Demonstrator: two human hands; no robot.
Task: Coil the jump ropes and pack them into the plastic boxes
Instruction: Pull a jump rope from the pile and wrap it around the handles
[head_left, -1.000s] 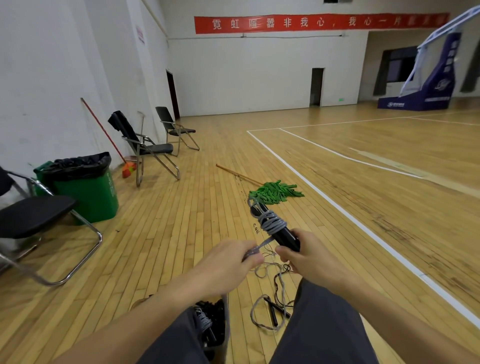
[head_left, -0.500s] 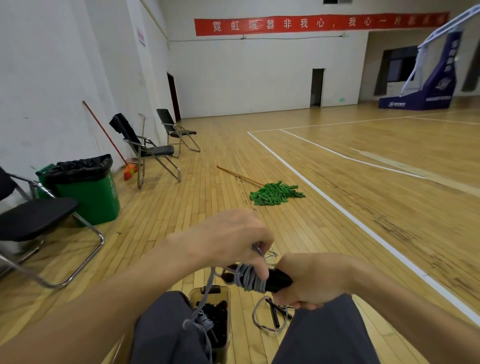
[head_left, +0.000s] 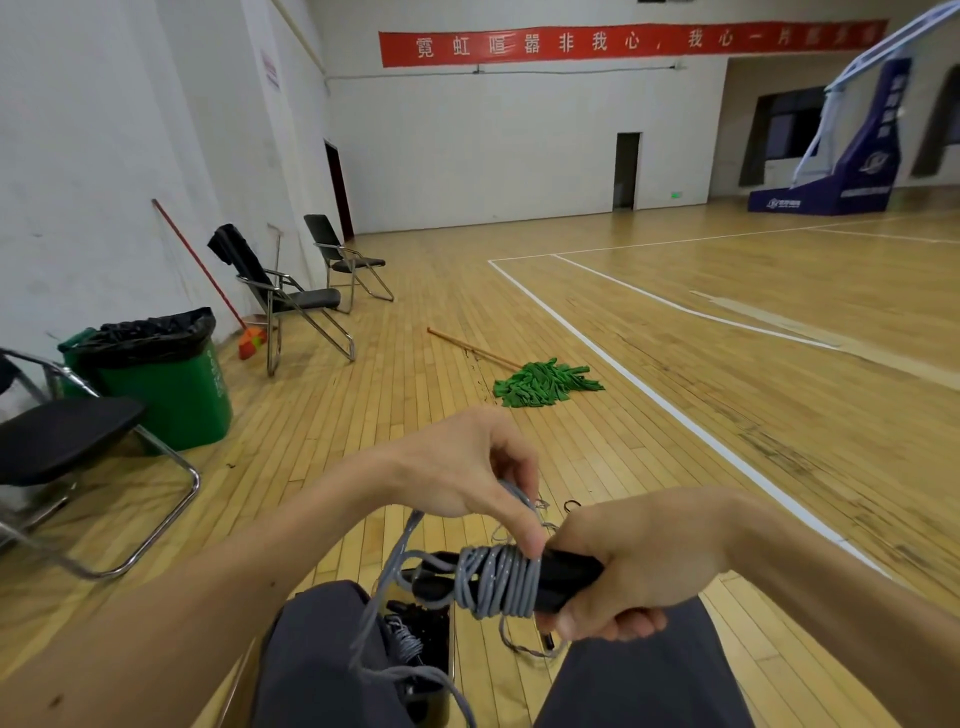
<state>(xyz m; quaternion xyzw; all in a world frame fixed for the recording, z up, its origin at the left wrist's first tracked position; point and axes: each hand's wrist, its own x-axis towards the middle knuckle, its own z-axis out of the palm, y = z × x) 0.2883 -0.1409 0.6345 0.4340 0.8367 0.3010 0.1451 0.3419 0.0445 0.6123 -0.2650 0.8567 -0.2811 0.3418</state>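
My right hand (head_left: 639, 566) grips the black handles of a jump rope (head_left: 498, 579), held level above my knees. Several turns of grey cord are wound around those handles. My left hand (head_left: 467, 473) pinches the loose grey cord just above the winding, and the slack hangs down past my left knee. Below, between my legs, a clear plastic box (head_left: 421, 644) stands on the floor with wound ropes inside it. Another loose jump rope (head_left: 535, 647) lies on the floor under my right hand, mostly hidden.
A green mop (head_left: 545, 382) with a wooden pole lies on the wooden floor ahead. On the left stand a green bin (head_left: 166, 384), a black folding chair (head_left: 62, 441) and two more chairs (head_left: 291, 296) by the wall.
The handles have come down from upright in front of me to level over my knees. My left hand has gone over the top, laying more cord on the winding.
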